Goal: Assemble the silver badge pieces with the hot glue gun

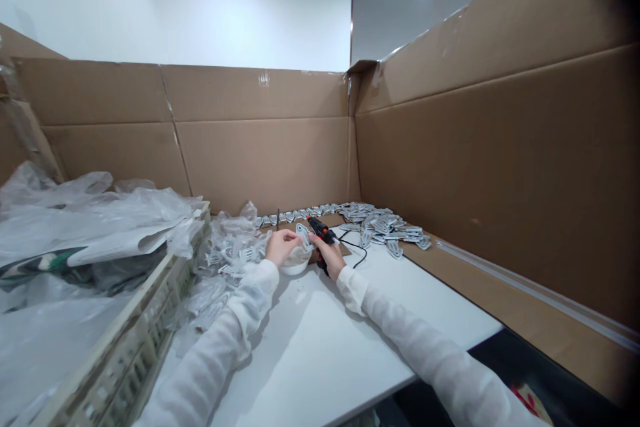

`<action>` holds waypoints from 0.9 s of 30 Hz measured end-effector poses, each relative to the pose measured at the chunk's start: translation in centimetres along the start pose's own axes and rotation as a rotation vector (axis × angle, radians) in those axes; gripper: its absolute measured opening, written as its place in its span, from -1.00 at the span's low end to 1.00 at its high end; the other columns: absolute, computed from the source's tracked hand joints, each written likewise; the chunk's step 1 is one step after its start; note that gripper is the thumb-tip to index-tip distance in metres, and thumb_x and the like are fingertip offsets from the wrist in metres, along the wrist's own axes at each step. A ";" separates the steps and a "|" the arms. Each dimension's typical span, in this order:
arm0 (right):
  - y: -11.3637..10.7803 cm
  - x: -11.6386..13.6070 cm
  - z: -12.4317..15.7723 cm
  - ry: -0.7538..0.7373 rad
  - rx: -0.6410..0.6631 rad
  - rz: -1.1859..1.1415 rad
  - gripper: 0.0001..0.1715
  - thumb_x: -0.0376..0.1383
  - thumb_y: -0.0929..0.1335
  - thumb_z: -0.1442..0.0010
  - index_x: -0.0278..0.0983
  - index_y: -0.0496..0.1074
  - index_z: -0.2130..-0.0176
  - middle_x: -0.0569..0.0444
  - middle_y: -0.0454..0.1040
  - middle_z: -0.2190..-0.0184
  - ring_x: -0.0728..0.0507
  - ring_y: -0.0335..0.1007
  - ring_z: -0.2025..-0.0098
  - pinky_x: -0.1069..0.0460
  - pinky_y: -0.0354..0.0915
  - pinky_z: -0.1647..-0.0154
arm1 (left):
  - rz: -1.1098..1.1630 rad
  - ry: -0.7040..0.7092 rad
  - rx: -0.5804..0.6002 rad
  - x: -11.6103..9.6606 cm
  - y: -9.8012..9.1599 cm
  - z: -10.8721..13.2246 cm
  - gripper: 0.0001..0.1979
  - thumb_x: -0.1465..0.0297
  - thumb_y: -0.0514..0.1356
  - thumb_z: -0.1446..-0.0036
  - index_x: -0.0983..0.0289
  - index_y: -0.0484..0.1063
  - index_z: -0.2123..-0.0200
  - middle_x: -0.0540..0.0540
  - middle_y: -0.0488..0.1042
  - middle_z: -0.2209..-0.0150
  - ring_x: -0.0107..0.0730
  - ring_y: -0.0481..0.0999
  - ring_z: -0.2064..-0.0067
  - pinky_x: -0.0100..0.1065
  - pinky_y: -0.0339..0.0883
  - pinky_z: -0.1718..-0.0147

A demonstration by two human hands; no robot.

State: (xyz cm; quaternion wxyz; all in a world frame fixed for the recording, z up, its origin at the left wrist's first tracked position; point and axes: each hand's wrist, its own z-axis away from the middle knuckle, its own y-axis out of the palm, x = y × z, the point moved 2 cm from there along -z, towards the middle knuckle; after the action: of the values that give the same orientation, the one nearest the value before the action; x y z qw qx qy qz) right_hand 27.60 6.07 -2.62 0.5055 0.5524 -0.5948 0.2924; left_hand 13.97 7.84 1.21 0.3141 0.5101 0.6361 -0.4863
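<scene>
My left hand (281, 247) is closed in a pinch above a small white bowl (295, 265); what lies between its fingertips is too small to make out. My right hand (330, 256) has thumb and fingers closed on the edge of a flat grey-and-white plastic piece (303, 232). That piece is tilted up between the two hands. Right beside my right hand is a black glue gun (321, 229) with orange marks, its handle partly hidden by the hand. I cannot tell whether the hand touches it.
Similar flat pieces (383, 221) lie heaped at the back right, with a row along the back. Small clear plastic parts (235, 247) pile up on the left beside a cream crate (145, 340) holding plastic bags (100, 220). Cardboard walls (265, 153) enclose the white table (320, 347). A black cord (361, 252) curves rightward.
</scene>
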 end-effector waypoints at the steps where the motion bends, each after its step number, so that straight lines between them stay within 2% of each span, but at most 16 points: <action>1: 0.0 0.0 0.0 0.035 0.009 -0.016 -0.46 0.00 0.38 0.16 -0.34 0.43 0.26 0.07 0.41 0.53 -0.10 0.29 0.48 0.06 0.20 0.52 | -0.029 0.019 0.006 0.0 -0.1 -0.1 -0.95 0.49 0.22 0.22 0.35 0.44 0.56 0.07 0.46 0.56 -0.41 0.40 0.49 -0.44 0.23 0.49; 3: 0.1 -0.1 0.0 0.081 0.036 -0.041 -0.44 -0.01 0.40 0.17 -0.34 0.43 0.25 0.05 0.42 0.52 -0.10 0.30 0.49 0.06 0.19 0.53 | -0.105 0.060 0.040 -0.1 -0.4 -0.1 -0.96 0.46 0.22 0.21 0.32 0.45 0.58 0.06 0.46 0.57 -0.40 0.41 0.49 -0.44 0.24 0.48; 7: 0.3 -0.1 0.1 0.045 0.065 -0.040 -0.45 -0.02 0.41 0.18 -0.35 0.44 0.26 0.02 0.45 0.46 -0.12 0.33 0.43 0.06 0.21 0.49 | -0.309 0.116 0.083 -1.1 -0.9 0.3 -0.93 0.43 0.21 0.18 0.28 0.45 0.62 0.02 0.44 0.60 -0.41 0.39 0.50 -0.46 0.19 0.49; 10: 0.3 0.1 0.2 0.011 0.073 -0.032 -0.47 -0.03 0.41 0.17 -0.34 0.44 0.28 0.00 0.46 0.41 -0.14 0.34 0.38 0.05 0.23 0.44 | -0.476 0.133 0.048 -2.3 -0.9 1.1 -0.93 0.43 0.20 0.15 0.27 0.43 0.62 0.01 0.43 0.59 -0.40 0.37 0.49 -0.44 0.13 0.48; 13: 0.2 0.3 0.2 -0.025 0.087 -0.039 -0.49 -0.03 0.41 0.16 -0.35 0.44 0.30 0.00 0.46 0.38 -0.15 0.35 0.33 0.04 0.25 0.37 | -0.516 0.157 -0.026 -3.0 -0.7 1.9 -0.94 0.44 0.23 0.15 0.27 0.37 0.54 0.00 0.41 0.57 -0.40 0.36 0.48 -0.44 0.09 0.46; 16: 0.0 0.2 0.1 -0.035 0.087 -0.054 -0.48 -0.03 0.41 0.17 -0.35 0.43 0.29 0.00 0.46 0.35 -0.16 0.35 0.29 0.02 0.25 0.31 | -0.429 0.149 -0.116 -2.3 -0.3 2.0 -0.68 0.37 0.28 0.17 0.27 0.28 0.30 -0.04 0.38 0.56 -0.41 0.35 0.49 -0.45 0.09 0.47; 18: 0.0 -0.1 0.0 0.000 0.078 -0.066 -0.45 -0.01 0.41 0.17 -0.35 0.42 0.26 -0.01 0.46 0.33 -0.16 0.36 0.28 0.02 0.26 0.31 | -0.359 0.133 -0.128 -1.2 0.1 1.7 -0.61 0.29 0.27 0.16 0.27 0.23 0.25 -0.03 0.37 0.52 -0.41 0.36 0.48 -0.45 0.11 0.47; 21: 0.1 -0.2 0.0 0.017 0.051 -0.088 -0.43 0.00 0.41 0.19 -0.34 0.42 0.25 0.00 0.46 0.34 -0.14 0.36 0.32 0.04 0.25 0.36 | -0.178 0.108 -0.005 0.4 1.1 1.2 -0.75 0.27 0.19 0.03 0.28 0.23 0.33 0.02 0.38 0.46 -0.44 0.38 0.46 -0.47 0.16 0.50; 23: 0.1 0.0 0.0 -0.004 -0.013 -0.079 -0.46 0.00 0.41 0.18 -0.33 0.41 0.29 0.03 0.45 0.41 -0.09 0.34 0.42 0.06 0.23 0.43 | -0.021 0.022 0.099 1.2 1.6 1.1 -0.82 0.30 0.12 -0.04 0.28 0.20 0.35 0.02 0.38 0.45 -0.50 0.38 0.52 -0.50 0.16 0.59; 25: -0.1 0.4 -0.1 0.012 -0.079 -0.042 -0.51 0.03 0.39 0.16 -0.31 0.39 0.36 0.08 0.40 0.54 -0.05 0.27 0.55 0.08 0.17 0.54 | 0.122 -0.091 0.145 1.7 1.8 1.2 -0.82 0.30 0.08 -0.08 0.26 0.14 0.32 0.01 0.39 0.44 -0.53 0.38 0.59 -0.53 0.11 0.69; 27: -0.3 0.7 -0.3 0.054 -0.085 -0.018 -0.52 0.08 0.35 0.12 -0.29 0.37 0.44 0.11 0.34 0.64 -0.03 0.18 0.64 0.07 0.10 0.62 | 0.255 -0.178 0.146 1.8 1.8 1.3 -0.80 0.29 0.07 -0.11 0.23 0.06 0.31 0.02 0.42 0.39 -0.51 0.41 0.59 -0.54 0.11 0.72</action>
State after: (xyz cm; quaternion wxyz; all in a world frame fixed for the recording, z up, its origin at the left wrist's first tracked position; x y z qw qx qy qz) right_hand 28.02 6.01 -1.94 0.5469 0.5277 -0.5879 0.2770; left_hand 15.05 7.26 -1.40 0.3905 0.5632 0.4990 -0.5304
